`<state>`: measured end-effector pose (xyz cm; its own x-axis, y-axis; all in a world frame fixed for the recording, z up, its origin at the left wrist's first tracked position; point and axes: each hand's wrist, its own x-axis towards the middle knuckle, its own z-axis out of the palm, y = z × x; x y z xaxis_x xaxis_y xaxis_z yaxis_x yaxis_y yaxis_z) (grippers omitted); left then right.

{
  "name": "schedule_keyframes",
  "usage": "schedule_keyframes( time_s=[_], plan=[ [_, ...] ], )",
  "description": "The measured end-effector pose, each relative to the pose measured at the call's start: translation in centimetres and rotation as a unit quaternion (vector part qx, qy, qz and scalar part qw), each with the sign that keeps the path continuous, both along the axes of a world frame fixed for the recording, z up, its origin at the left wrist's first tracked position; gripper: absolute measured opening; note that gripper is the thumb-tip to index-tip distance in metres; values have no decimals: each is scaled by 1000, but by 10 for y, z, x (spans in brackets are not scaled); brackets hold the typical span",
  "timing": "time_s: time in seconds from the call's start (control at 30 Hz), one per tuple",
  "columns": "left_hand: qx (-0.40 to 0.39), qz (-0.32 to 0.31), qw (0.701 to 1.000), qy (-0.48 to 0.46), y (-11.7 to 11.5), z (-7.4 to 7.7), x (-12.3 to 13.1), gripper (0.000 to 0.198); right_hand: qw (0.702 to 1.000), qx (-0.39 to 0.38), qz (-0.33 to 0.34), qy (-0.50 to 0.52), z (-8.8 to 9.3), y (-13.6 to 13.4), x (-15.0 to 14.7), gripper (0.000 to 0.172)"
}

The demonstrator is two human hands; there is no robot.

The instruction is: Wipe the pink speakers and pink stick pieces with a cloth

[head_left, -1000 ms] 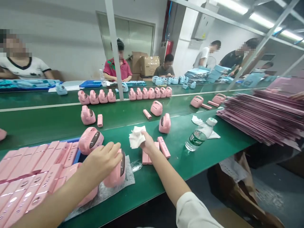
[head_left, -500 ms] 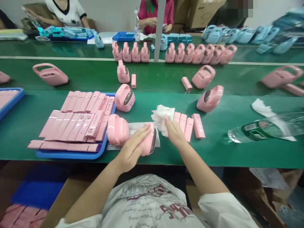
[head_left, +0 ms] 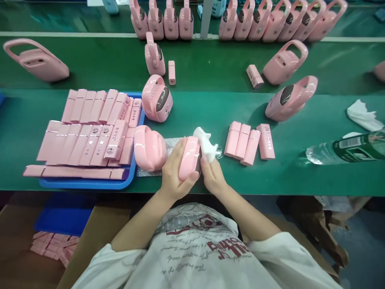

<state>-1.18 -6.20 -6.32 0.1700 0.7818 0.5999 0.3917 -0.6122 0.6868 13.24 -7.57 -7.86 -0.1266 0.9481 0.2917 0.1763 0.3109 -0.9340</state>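
My left hand (head_left: 172,178) is wrapped round a glossy pink rounded device (head_left: 189,154), its thumb across the near end. A dark panel on the device faces right. In my right hand (head_left: 214,176) is a crumpled white tissue (head_left: 206,144), pressed against that panel side. The fingertips behind the tissue are partly hidden. Just left of my left hand, a second pink device (head_left: 150,148) with a handle lies on a sheet of clear bubble wrap (head_left: 147,173). Several pink rectangular blocks (head_left: 249,146) lie to the right of my right hand.
A blue tray (head_left: 87,184) at left holds rows of pink blocks (head_left: 76,140). More pink handled devices stand around (head_left: 158,100) and along the back ledge. At right lie a plastic bottle (head_left: 351,150) and another crumpled tissue (head_left: 362,114). A grey post (head_left: 206,20) rises at the back.
The view has tipped downward. My right hand has brought the tissue leftward onto the device. My left hand has changed from lying flat along the device to gripping it, and the device is turned.
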Motion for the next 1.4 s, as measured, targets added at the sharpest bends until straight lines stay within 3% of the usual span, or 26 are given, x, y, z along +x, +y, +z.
schedule_keyframes(
  time_s=[0.17,0.33,0.47,0.53,0.63,0.73,0.8,0.9,1.03,1.2,1.4],
  plan=[
    [-18,10,998,-53,-1,-2,0,66,992,91,52,-65,-2,-19,-1,55],
    [-23,23,998,-55,-2,-3,-1,65,998,40,19,-46,0,-9,0,51],
    [-44,30,996,-77,-3,-4,-2,54,995,68,75,23,-6,-28,3,48],
    [-65,42,993,-91,-3,-4,-2,51,995,10,40,89,-8,-40,6,45],
    [-148,45,968,-199,-5,1,0,42,971,-80,-110,198,0,-40,17,51],
    [-250,-38,904,-346,-9,14,3,38,910,-118,-226,326,19,-28,29,47],
    [-277,-106,875,-384,-13,28,3,40,896,-114,-239,357,30,-24,35,45],
    [-273,-170,864,-388,-20,46,3,42,898,-119,-223,360,36,-32,36,43],
    [-262,-178,873,-372,-27,59,4,41,918,-117,-196,325,28,-53,29,45],
    [-276,-122,876,-375,-31,64,4,42,940,-72,-183,278,22,-64,22,46],
    [-290,-131,867,-382,-31,63,2,42,944,-70,-155,283,26,-63,18,44]
  ],
)
